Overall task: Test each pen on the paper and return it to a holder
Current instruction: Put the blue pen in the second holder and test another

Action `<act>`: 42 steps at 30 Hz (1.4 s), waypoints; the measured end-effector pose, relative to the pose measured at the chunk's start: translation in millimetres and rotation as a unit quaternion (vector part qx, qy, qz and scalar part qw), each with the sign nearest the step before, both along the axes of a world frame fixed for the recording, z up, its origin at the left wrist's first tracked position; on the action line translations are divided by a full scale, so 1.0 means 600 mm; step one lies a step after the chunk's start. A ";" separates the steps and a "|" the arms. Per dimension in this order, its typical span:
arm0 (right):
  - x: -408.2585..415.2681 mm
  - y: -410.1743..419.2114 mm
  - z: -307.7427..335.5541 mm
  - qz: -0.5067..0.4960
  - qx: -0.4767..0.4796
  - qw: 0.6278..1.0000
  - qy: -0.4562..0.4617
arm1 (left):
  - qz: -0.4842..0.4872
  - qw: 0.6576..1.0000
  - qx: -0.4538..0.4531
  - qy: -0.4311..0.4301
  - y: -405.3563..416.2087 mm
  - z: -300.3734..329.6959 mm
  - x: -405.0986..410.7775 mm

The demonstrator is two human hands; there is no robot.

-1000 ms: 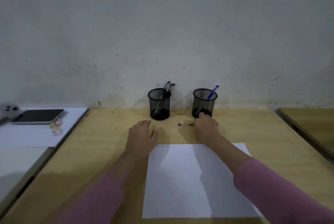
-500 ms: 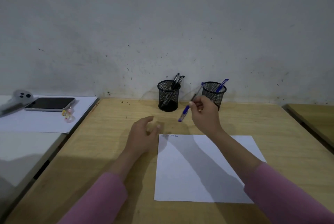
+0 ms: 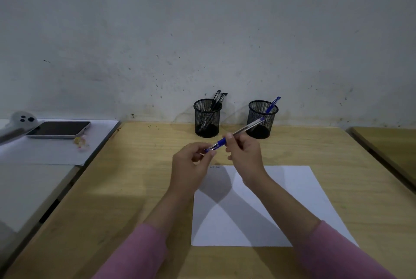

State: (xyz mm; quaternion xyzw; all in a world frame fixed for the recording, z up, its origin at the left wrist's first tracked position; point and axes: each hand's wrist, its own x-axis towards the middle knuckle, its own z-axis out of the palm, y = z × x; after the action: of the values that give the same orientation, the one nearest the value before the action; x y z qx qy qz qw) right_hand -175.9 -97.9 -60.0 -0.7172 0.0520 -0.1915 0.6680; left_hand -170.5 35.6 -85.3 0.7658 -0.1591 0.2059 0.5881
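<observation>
Both hands hold a blue pen in the air above the far edge of the white paper. My right hand grips its clear barrel. My left hand pinches its capped tip end. Small writing marks the paper's top left corner. Two black mesh holders stand by the wall: the left holder has two black pens, the right holder has one blue pen.
The wooden desk meets a grey wall. On a white sheet at the left lie a phone, a grey-white device and a small charm. A second desk edge shows at the right.
My right hand picked the blue pen up from the desk beside the right holder and brought it toward me. My left hand rose from the desk and took the pen's tip end.
</observation>
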 end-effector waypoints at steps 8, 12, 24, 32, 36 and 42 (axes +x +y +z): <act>0.013 -0.001 0.003 -0.023 -0.016 0.999 0.021 | 0.006 0.981 0.134 -0.140 -0.009 -0.003 -0.005; 0.027 0.008 0.003 -0.030 0.076 0.994 0.075 | 0.000 0.973 0.172 -0.155 -0.015 0.016 -0.003; 0.046 -0.153 0.062 -0.160 0.298 0.940 0.047 | 0.119 0.985 0.119 -0.040 0.072 -0.020 -0.004; 0.026 -0.094 0.006 -0.098 0.144 0.980 0.094 | 0.157 0.968 0.163 0.107 0.054 -0.040 0.072; 0.023 -0.078 -0.012 -0.065 0.105 0.985 0.122 | 0.166 0.953 0.216 0.135 0.052 -0.059 0.082; 0.033 -0.057 -0.030 0.007 0.100 0.984 0.150 | 0.126 0.976 0.137 0.113 0.052 -0.058 0.068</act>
State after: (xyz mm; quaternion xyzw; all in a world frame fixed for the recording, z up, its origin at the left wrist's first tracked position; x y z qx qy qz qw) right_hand -155.9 -132.4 -77.8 -0.6675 0.1655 -0.0710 0.7226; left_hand -129.7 67.0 -120.1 0.8713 -0.0207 0.1663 0.4612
